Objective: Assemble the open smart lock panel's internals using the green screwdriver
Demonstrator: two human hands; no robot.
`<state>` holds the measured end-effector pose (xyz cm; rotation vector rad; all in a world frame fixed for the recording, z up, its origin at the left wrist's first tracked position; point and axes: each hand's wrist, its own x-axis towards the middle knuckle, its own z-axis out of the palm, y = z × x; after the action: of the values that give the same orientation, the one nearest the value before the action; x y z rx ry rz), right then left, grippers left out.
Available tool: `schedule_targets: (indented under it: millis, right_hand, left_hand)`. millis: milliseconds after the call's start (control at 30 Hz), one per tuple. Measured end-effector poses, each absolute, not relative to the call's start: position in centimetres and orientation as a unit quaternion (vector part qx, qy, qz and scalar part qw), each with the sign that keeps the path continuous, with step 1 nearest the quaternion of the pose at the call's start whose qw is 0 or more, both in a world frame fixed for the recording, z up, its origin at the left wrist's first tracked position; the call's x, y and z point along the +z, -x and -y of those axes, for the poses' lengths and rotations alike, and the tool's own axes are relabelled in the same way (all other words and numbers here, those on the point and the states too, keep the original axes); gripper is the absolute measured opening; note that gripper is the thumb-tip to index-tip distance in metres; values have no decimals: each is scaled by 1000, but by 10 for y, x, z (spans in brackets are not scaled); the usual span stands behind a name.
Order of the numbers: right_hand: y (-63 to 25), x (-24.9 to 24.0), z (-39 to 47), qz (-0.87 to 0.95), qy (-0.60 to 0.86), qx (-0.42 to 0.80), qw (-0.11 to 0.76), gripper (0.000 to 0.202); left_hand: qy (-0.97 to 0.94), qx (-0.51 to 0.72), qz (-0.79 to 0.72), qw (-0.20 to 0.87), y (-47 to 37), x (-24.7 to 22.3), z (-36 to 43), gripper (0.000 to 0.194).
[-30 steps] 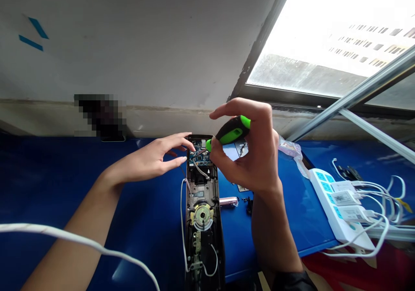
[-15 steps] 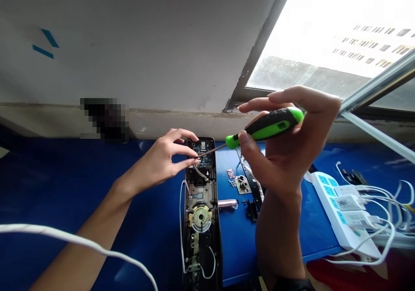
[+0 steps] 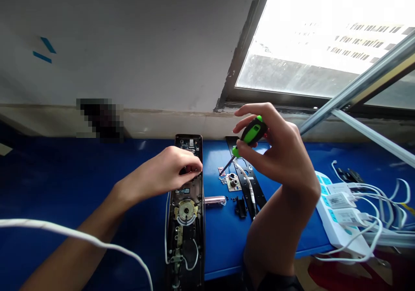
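On the blue counter (image 3: pixel 142 239), the long black housing (image 3: pixel 197 191) is lying open. The hands are staying well apart: the left hand (image 3: pixel 175 167), fingers bent, is covering part of the housing's far half, its hold impossible to tell; the right hand (image 3: pixel 275 152), right of the housing, is gripping a green-and-black screwdriver (image 3: pixel 250 134). Good work is probably calling for steadying the housing and keeping the tip off its exposed circuit board (image 3: pixel 186 145). Inside, a round brass-coloured plate (image 3: pixel 186 210) is shining; a white wire (image 3: pixel 196 256) is looping nearer.
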<state>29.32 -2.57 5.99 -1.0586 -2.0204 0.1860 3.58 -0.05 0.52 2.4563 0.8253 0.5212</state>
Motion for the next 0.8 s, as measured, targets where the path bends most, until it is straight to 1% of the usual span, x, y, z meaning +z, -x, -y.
schedule_targets:
  millis: [100,267,333,433,533,800]
  right_hand:
    - [-307,58,24,802,455,59,383,61]
    - [-327,55,24,789,483,65,374,58]
    - [-332,56,26,784,493,84,367,57]
    - [-337,58,28,773,516,133,344,53]
    - [-340,58,29,762,534,175,322,48]
    - [-353,50,22,749,542,177,337,42]
  left_hand:
    - [-915,128,-290,249,-59,10,-2,17]
    - [-936,66,-256,233,-100,8,-23,17]
    - [-938,39,-272,210,-115,4,-32,18]
    - [-935,-18,-297,193,-133,-4,-44,13]
    - [-935,-41,-302,181,-146,-15,-52,12]
    - [-935,-94,-303,158,-165,-43,-59,19]
